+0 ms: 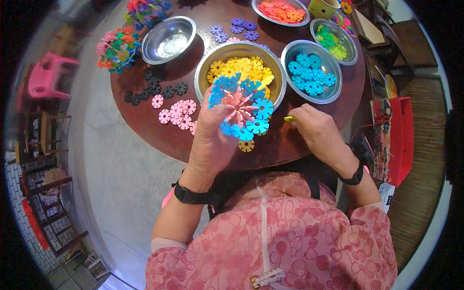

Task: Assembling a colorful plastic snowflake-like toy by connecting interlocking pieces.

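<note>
My left hand (pixel 212 137) is closed around a flower-shaped piece (pixel 239 107) built from notched plastic discs, with a ring of blue discs and a pink centre of discs on edge. A yellow disc (pixel 265 82) stands edge-on at its upper right; whether it is joined to the blue ring I cannot tell. To the right, over the table's near edge, my right hand (pixel 318 135) pinches another yellow disc (pixel 289 119). Behind the flower sits a metal bowl (pixel 199 72) of yellow discs, partly hidden. One loose yellow disc (pixel 246 146) shows just below the flower.
On the round brown table (pixel 145 118) lie loose pink discs (pixel 178 116), black discs (pixel 150 89) and purple discs (pixel 250 35). Metal bowls hold blue discs (pixel 311 72), green discs (pixel 333 43) and orange-red discs (pixel 282 10). An empty bowl (pixel 169 41) stands beside finished colourful disc flowers (pixel 117 50).
</note>
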`<state>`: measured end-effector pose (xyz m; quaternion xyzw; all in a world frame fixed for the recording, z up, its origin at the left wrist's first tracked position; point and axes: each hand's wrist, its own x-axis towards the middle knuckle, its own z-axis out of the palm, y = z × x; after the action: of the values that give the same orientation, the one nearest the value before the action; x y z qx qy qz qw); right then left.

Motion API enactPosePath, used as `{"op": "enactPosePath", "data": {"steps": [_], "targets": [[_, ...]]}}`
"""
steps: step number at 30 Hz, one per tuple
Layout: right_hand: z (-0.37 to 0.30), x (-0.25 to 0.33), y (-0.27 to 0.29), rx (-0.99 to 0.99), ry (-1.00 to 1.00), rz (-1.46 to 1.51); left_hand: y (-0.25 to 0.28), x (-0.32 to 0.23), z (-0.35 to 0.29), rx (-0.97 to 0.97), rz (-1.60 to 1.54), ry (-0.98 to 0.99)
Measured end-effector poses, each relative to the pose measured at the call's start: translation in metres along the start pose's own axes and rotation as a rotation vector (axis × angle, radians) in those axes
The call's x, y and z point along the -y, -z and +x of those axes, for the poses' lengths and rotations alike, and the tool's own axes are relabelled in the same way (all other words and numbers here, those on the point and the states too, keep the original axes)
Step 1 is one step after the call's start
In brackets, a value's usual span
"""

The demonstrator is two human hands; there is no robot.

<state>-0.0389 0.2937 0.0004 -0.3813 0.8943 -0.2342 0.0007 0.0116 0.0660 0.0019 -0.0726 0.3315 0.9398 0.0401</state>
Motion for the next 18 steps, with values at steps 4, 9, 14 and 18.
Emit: {"op": "enactPosePath", "data": {"steps": [4,9,14,18], "targets": [[0.001,0.018,0.014,-0.188,0.012,0.319,-0.002,0.004,-0.001,0.010,0.006,0.014],[0.000,0.021,0.017,-0.191,-0.002,0.330,-0.004,0.008,-0.004,0.026,0.047,0.054],[0.000,0.024,0.018,-0.177,-0.020,0.313,-0.006,0.011,-0.007,-0.013,0.041,0.064],[-0.001,0.025,0.017,-0.170,-0.013,0.290,-0.011,0.009,-0.008,0.020,0.052,0.069]]}}
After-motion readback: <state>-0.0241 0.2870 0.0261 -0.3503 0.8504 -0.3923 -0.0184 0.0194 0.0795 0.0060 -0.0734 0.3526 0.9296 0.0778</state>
